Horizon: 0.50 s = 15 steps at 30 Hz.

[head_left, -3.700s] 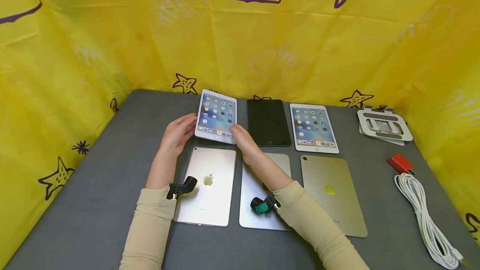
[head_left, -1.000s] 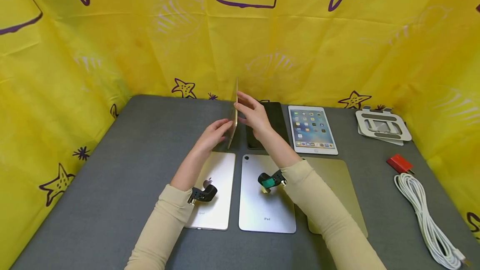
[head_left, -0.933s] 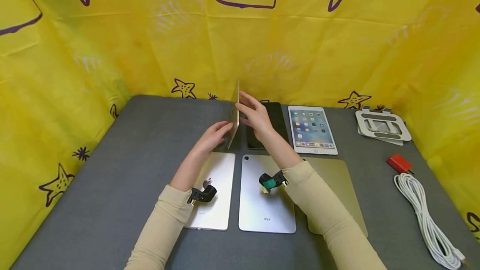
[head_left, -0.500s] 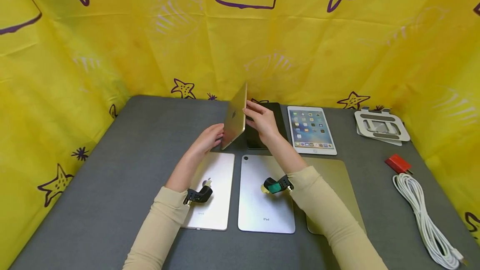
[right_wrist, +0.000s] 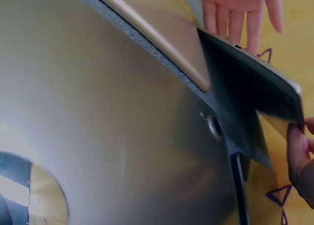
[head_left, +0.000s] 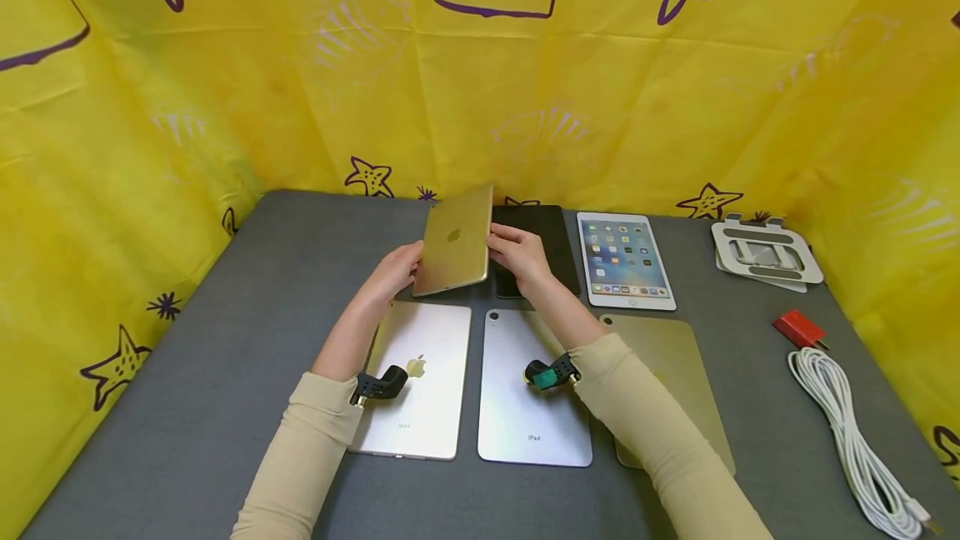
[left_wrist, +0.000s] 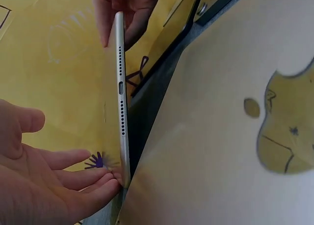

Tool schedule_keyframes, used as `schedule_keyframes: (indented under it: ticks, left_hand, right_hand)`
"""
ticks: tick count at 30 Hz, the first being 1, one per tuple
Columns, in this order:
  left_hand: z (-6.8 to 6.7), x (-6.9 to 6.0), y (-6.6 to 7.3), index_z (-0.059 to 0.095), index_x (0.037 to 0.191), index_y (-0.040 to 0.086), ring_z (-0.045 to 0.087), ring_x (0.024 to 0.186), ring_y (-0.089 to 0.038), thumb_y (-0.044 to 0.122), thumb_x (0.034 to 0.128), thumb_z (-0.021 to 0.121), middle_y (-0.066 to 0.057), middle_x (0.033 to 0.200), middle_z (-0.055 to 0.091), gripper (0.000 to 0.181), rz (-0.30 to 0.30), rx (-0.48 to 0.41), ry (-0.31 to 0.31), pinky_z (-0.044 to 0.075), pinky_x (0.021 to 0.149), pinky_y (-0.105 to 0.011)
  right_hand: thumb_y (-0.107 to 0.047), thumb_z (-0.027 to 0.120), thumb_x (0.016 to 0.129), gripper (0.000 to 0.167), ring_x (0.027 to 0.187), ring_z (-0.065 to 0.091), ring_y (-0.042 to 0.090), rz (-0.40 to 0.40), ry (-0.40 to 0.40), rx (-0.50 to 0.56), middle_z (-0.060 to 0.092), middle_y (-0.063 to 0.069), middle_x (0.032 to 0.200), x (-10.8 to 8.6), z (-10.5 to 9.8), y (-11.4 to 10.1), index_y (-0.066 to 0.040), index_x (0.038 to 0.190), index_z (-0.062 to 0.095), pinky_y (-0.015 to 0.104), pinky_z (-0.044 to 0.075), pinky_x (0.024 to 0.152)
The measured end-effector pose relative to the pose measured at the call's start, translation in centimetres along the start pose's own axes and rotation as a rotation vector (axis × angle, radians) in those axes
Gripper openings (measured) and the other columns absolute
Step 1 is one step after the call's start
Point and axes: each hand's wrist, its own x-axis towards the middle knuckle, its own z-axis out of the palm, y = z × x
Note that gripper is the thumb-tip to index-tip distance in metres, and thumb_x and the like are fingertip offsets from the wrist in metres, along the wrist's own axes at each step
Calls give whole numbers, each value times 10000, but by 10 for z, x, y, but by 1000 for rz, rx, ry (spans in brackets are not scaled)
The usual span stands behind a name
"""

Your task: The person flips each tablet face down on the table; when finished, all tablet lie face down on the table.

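A small gold-backed tablet (head_left: 453, 240) tilts above the back of the table, its back with the apple logo facing me. My right hand (head_left: 521, 255) pinches its raised right edge between thumb and fingers. At the lower left edge my left hand (head_left: 395, 272) touches it with extended fingertips; in the left wrist view the fingers of that left hand (left_wrist: 54, 181) are spread, palm up. The tablet's port edge (left_wrist: 121, 97) shows there, and the right wrist view shows its dark screen side (right_wrist: 245, 82). Just in front lies a pale gold iPad (head_left: 431, 407), face down.
Right of the held tablet lie a black tablet (head_left: 551, 244) and a white tablet (head_left: 626, 261) with a lit screen. A silver iPad (head_left: 525, 415) and a gold iPad (head_left: 690, 373) lie in front. Further right are a stand (head_left: 765, 252), a red charger (head_left: 799, 328) and a white cable (head_left: 847, 432).
The tablet first faced me screen up, was turned edge-on, and now shows its gold back, its right edge sinking. My left hand has moved left along with its lower edge.
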Motion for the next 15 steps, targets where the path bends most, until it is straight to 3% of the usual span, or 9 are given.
schedule_keyframes:
  ticks: [2,5,8,11,12,15]
  left_hand:
    - [-6,3,-6,439,1252,-34,353,1316,-319,413,1057,320,-214,1348,408,502,18,38,23,266,1132,-445]
    - [-14,4,-9,404,1046,-56,372,1215,-334,434,1055,299,-239,1188,409,502,30,61,49,294,1067,-457]
    - [-21,6,-10,433,1265,-75,347,1327,-340,437,1059,270,-267,1343,411,576,21,46,45,272,1109,-429]
    - [-26,7,-11,252,1499,-50,219,1442,-322,443,1064,238,-222,1551,252,658,6,10,20,201,1170,-410]
    - [-27,8,-12,186,1524,-46,182,1458,-318,437,1067,226,-209,1580,197,666,6,-3,11,184,1176,-405]
    - [-30,8,-12,177,1524,-50,165,1464,-308,436,1069,210,-200,1589,175,666,3,-28,4,175,1178,-392]
  right_hand:
    - [67,605,912,401,1008,635,202,22,-13,-35,598,240,1270,1,3,3,63,1311,571,360,479,975]
    - [101,572,902,438,1046,605,204,53,-42,-86,585,254,1276,1,8,6,75,1338,536,355,465,995]
    - [108,547,904,458,1121,579,229,69,-68,-114,569,254,1304,1,12,9,84,1359,505,345,450,1011]
    - [94,533,911,464,1207,543,266,75,-81,-148,551,251,1331,0,13,11,90,1372,485,343,431,1031]
    - [87,528,911,469,1227,530,273,75,-85,-167,543,249,1341,0,13,11,91,1377,479,343,425,1037]
    - [62,519,910,485,1273,496,284,69,-109,-247,523,237,1370,-2,13,13,88,1391,462,348,406,1056]
